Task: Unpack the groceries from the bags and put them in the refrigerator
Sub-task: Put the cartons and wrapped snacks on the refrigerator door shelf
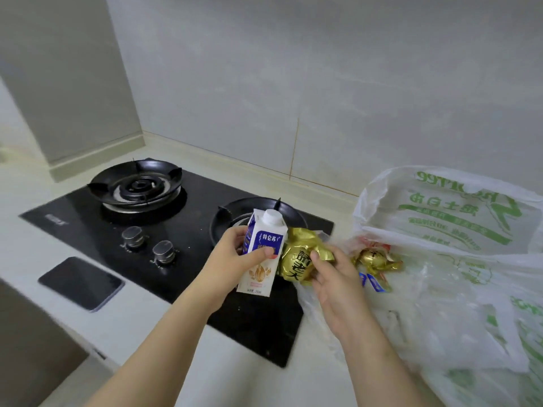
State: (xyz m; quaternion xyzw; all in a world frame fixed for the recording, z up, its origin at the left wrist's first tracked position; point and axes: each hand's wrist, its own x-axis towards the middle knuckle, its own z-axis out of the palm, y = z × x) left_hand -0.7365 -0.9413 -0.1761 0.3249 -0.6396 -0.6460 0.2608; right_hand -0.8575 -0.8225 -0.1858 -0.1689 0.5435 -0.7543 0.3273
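Left hand point(232, 257): fingers wrapped round carton point(263, 254) mid-body, above hob point(147, 230). Right hand point(335, 277): fingers pinch gold pack point(296, 257), just right of carton, left of bag point(440, 218). Carton looks stiff, light: grip flat sides. Foil probably slippery, crushable: hold body, gently.

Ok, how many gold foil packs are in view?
2. One gold foil pack is held by the right hand; the second gold foil pack lies in the plastic bag. More may be hidden in the bag.
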